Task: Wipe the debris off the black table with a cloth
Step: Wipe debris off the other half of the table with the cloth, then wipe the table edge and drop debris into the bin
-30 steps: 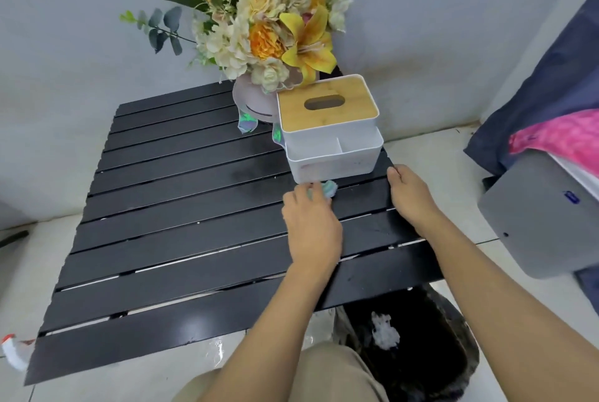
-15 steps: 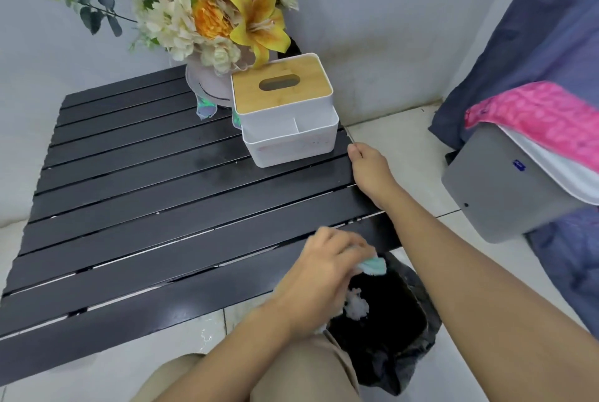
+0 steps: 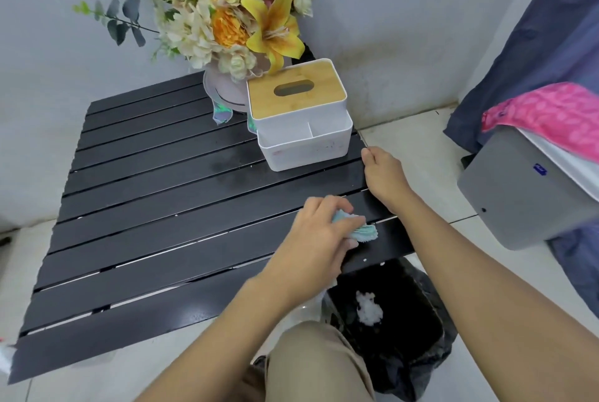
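Head cam, only view there is. The cloth (image 3: pixel 361 232) is a small pale teal rag, all bunched up, with a ragged, lighter edge fanning out at one end.

Containers: just below the left hand (image 3: pixel 319 234), down on the floor, there's a bin (image 3: pixel 444 337) lined with a black bag, with one white crumpled wad (image 3: pixel 368 308) lying in it. Up past the right hand (image 3: pixel 384 174) sits a white organizer box (image 3: pixel 304 145) with a wooden slotted lid; its front tray is split into two compartments. Behind that is a pale vase (image 3: pixel 223 93) stuffed with yellow, orange and cream flowers (image 3: pixel 240 16).

The left hand has its fingers curled around the rag, so most of it is tucked under the fingers and only the frayed end pokes out on the side toward the right hand. Rag and hand are down on the black table (image 3: pixel 155 207), near its corner closest to the bin. The right hand sits at the table's side edge, thumb on top, fingers going over the edge out of sight, so I can't tell if it's actually gripping.
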The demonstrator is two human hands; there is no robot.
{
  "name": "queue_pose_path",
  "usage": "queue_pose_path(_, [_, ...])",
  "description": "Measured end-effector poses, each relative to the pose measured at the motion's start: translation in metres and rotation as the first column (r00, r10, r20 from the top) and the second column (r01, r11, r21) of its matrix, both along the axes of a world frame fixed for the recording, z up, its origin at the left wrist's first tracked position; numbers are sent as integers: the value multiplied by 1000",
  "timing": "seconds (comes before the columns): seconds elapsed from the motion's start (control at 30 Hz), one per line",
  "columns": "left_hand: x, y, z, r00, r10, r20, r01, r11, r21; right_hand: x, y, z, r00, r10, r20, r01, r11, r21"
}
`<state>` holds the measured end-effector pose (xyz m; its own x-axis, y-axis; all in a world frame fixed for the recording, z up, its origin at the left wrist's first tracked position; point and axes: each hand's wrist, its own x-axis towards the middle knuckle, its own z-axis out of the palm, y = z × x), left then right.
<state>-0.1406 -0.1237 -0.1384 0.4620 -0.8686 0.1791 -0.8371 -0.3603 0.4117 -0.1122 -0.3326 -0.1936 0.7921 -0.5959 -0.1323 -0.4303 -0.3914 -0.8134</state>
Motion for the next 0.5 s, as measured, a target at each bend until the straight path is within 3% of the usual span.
queue_pose_path(0.07, [16,-2,5,1000,16,-11,-16,997,70,-1,2,1,1000,-12,6,12,999,-47])
queue_pose_path(0.17, [34,-6,14,952,248,-181,-282,939,-195,-8,9,9,986,-95,135,107,990,-89])
queue_pose_path(0.23, [50,-10,17,827,460,-323,-559,732,-389,-11,18,19,952,-156,265,186,979,-90])
queue_pose_path(0.3, [71,-14,17,663,587,-465,-748,490,-449,-7,27,32,904,-218,369,225,974,24])
queue_pose_path(0.4, [103,-23,23,448,500,-741,-892,309,-331,11,39,52,873,-294,389,194,941,276])
queue_pose_path(0.5, [117,-40,28,279,358,-891,-924,354,-148,27,43,54,901,-279,332,124,899,420])
